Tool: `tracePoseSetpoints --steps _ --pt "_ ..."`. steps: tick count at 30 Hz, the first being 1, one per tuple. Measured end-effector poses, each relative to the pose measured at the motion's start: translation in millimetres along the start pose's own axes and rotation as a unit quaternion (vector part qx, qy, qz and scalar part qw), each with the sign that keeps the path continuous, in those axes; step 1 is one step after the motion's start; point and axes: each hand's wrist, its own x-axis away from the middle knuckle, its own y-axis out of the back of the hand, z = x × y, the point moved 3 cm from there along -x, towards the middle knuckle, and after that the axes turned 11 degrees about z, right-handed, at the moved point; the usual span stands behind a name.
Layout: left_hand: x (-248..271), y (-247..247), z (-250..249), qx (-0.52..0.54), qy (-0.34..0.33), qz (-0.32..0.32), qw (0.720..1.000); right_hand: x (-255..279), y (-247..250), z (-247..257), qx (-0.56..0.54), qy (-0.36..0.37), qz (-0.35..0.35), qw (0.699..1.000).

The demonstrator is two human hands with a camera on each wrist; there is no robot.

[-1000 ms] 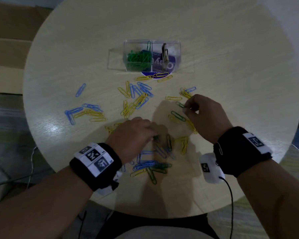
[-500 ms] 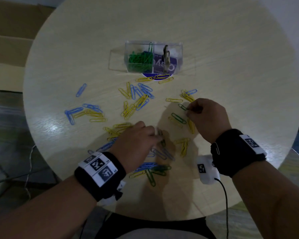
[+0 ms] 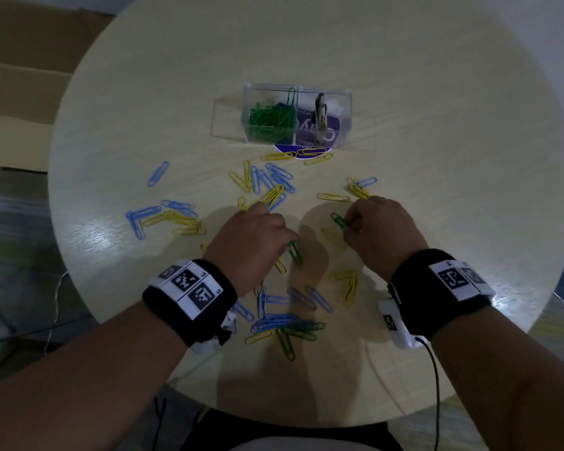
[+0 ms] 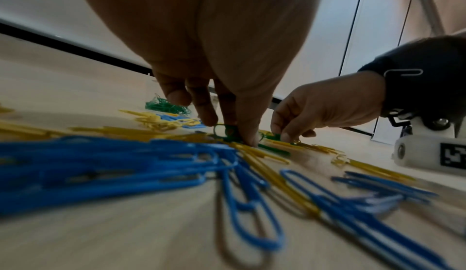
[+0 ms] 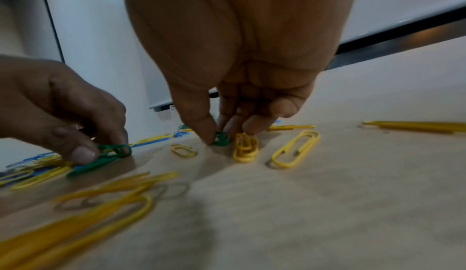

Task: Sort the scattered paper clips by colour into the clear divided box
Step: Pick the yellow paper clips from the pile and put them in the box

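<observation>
Round table [image 3: 437, 92]: both hands' curled fingers [image 5: 209, 126] pinching green clips [image 3: 339, 220].

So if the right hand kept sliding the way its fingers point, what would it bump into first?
The right hand, pinching a green clip, points up and left across the table. It would probably first meet the mixed blue and yellow clips, then the clear box. Depth is hard to judge.
</observation>
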Motion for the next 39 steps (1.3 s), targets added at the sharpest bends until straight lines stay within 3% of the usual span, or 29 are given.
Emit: tracePoseSetpoints --steps 6,10,14,17,21,25,28,33,35,39 --pt "-9 16 11 0.022 0.037 0.088 0.995 -9 1 8 0.049 0.022 0.040 0.998" --pt "-20 20 8 0.030 0.037 0.170 0.984 -9 5 8 0.010 0.009 0.043 0.999" --pt "-21 18 2 0.012 0.044 0.192 0.980 -9 1 7 0.007 -0.001 0.060 0.998" --pt "-18 18 1 0.018 0.050 0.150 0.987 -6 0 8 0.006 0.003 0.047 0.999" --pt "-13 35 13 0.152 0.085 0.041 0.984 -2 20 9 -0.049 -0.002 -0.016 0.999" --pt "-19 65 45 0.310 0.175 -0.102 0.929 -19 56 20 -0.147 -0.015 -0.085 0.985" --pt "-37 91 68 0.303 0.218 -0.160 0.914 -47 77 43 -0.197 0.008 -0.091 0.976" --pt "-70 119 92 0.216 0.249 -0.158 0.931 -102 83 78 -0.231 -0.002 -0.085 0.969" --pt "-79 116 96 0.232 0.260 -0.134 0.928 -114 77 85 -0.246 -0.003 -0.068 0.967" --pt "-78 109 103 0.279 0.253 -0.146 0.915 -110 69 82 -0.314 0.005 -0.073 0.947"
